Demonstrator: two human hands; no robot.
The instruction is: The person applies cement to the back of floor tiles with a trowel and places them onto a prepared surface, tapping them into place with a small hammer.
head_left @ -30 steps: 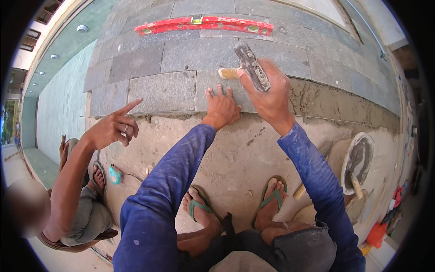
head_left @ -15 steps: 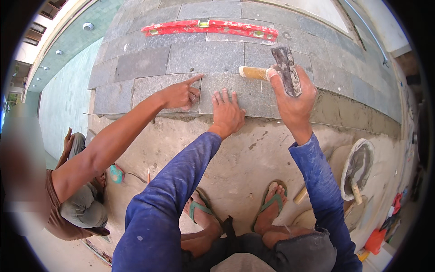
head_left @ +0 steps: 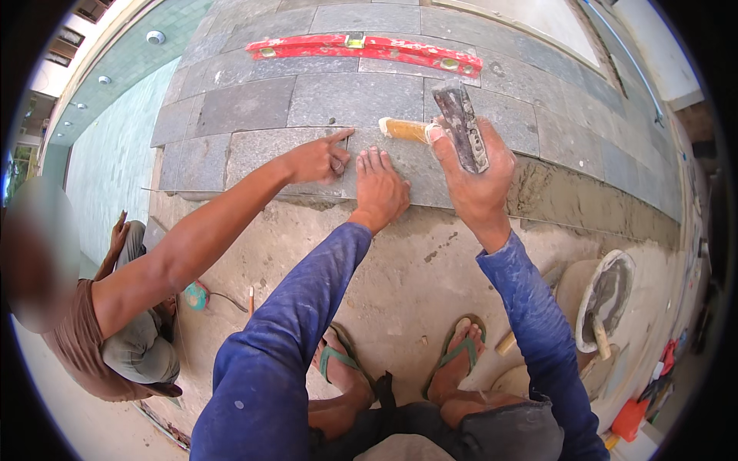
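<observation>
My left hand (head_left: 380, 184) lies with outstretched fingers on a grey stone tile (head_left: 427, 169) along the near edge of the paving. In my right hand (head_left: 486, 188) is a hammer, gripped around its dark, mortar-crusted head (head_left: 460, 127). Its yellowish handle (head_left: 407, 129) points left over the tiles, with a pale end. Just left of my left hand, a co-worker's hand (head_left: 317, 161) points with its index finger at the joint between tiles. A small dark lump (head_left: 332, 121) sits near that fingertip.
A red spirit level (head_left: 415, 53) lies across the tiles farther back. Wet mortar (head_left: 569, 196) borders the row at right. A mortar bucket (head_left: 630, 269) stands lower right, a wooden-handled tool (head_left: 601, 340) in it. The co-worker (head_left: 131, 346) crouches at left beside a teal tool (head_left: 197, 295).
My right hand and the hammer have shifted left, closer to my left hand. The co-worker's pointing hand has moved slightly right. My left hand stays on the tile.
</observation>
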